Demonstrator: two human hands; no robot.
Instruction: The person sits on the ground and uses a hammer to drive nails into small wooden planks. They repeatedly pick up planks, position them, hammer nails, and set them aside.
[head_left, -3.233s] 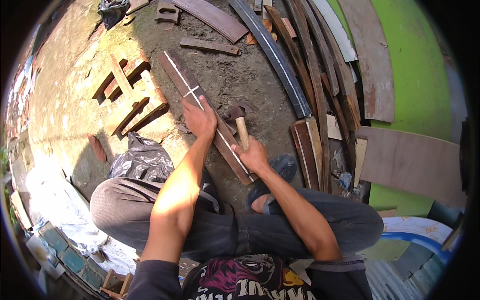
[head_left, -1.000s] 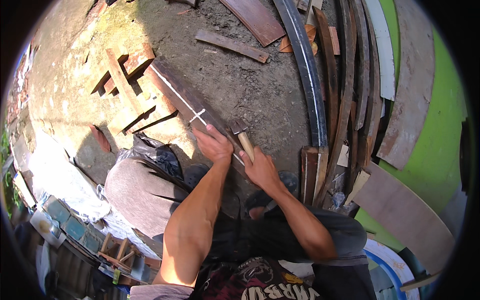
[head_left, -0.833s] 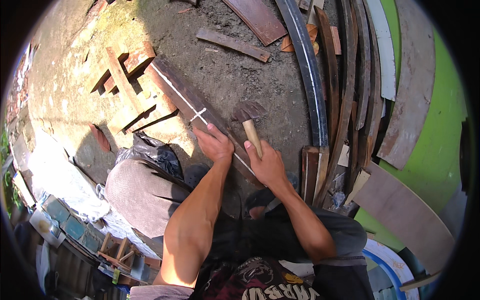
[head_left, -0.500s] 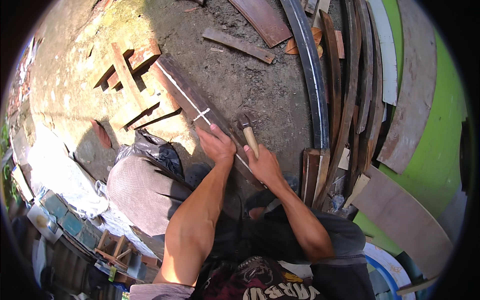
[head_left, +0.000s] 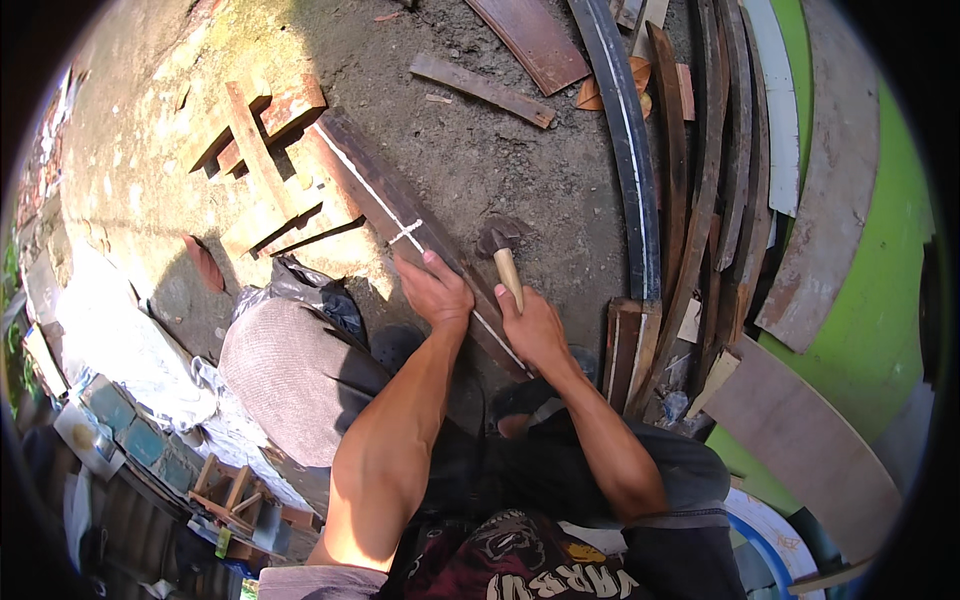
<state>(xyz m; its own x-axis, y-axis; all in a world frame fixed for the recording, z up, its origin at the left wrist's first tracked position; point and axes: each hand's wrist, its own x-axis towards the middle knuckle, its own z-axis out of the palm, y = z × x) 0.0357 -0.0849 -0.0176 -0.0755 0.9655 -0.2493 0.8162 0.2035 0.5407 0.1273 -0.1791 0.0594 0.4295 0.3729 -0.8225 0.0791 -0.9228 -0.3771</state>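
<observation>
A dark wooden plank with a white line along it and a short white cross mark slants away from me to the far left. My left hand is closed round the plank just below the cross mark. Beside the plank, my right hand grips the light wooden handle of a hammer. Its dark metal head is up, a little right of the plank, and slightly blurred. The plank's near end lies by my right wrist, between my knees.
On the left, several sunlit wood pieces lie crossed beside a black plastic bag. Long boards stand stacked along the right by a green panel. A thin wood strip lies on the rough ground ahead.
The hammer's head has turned slightly in my right hand and looks more blurred. My left hand keeps its place on the plank. The whole view has shifted a little.
</observation>
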